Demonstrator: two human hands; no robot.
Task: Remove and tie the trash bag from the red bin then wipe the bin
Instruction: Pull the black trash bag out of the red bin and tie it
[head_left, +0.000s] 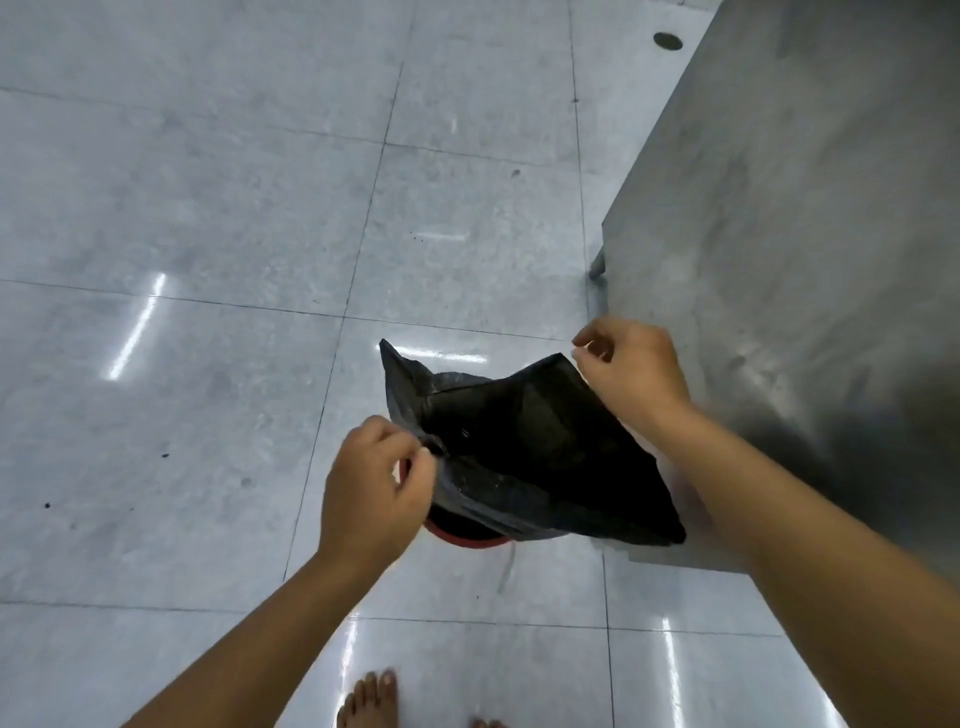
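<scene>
A black trash bag (524, 447) is stretched out above the red bin (465, 540), hiding nearly all of it; only a curved strip of red rim shows below the bag. My left hand (371, 488) pinches the bag's near-left edge between thumb and fingers. My right hand (631, 371) holds the bag's far-right corner, with the fingers curled in. The bag's far-left corner sticks up loose.
A stainless steel cabinet (800, 260) stands close on the right, its leg (597, 265) on the glossy grey tiled floor (208, 260). A round floor drain (667, 40) lies at the far right. My bare feet (369, 699) show at the bottom edge.
</scene>
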